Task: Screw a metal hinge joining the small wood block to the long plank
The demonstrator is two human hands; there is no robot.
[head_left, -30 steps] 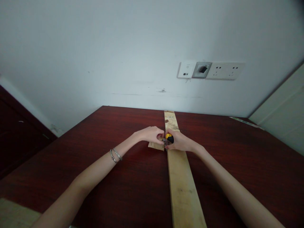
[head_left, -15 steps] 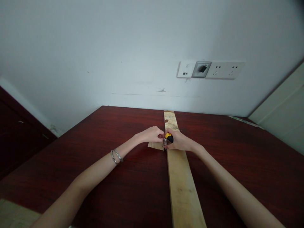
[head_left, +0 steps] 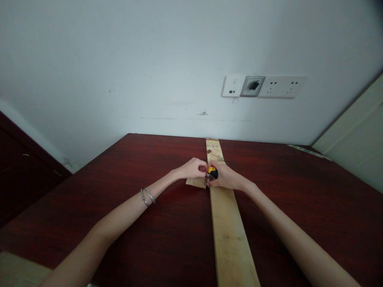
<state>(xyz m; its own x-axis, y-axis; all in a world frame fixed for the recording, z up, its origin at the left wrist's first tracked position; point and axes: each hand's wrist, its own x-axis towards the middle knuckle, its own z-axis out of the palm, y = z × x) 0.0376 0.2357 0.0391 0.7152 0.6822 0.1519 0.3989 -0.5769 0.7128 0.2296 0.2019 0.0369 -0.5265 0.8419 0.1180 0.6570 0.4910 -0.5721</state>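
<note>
A long pale wooden plank (head_left: 229, 231) lies lengthwise on the dark red table (head_left: 155, 223), running from the near edge to the wall. My right hand (head_left: 226, 176) rests on the plank, closed round a tool with a yellow-and-black handle (head_left: 212, 172). My left hand (head_left: 193, 168), with bracelets on the wrist, is closed in a pinch right beside the tool's metal tip, above a small wooden piece (head_left: 195, 182) that lies against the plank's left edge. What the left fingers pinch is too small to make out.
A white wall stands right behind the table, with a switch and socket strip (head_left: 263, 86) above the plank's far end. A pale panel (head_left: 356, 139) leans at the right. Dark furniture (head_left: 18, 167) stands at the left.
Both hands stay together at the same spot on the plank; the left hand has crept slightly right towards the tool. The view shifted a little.
</note>
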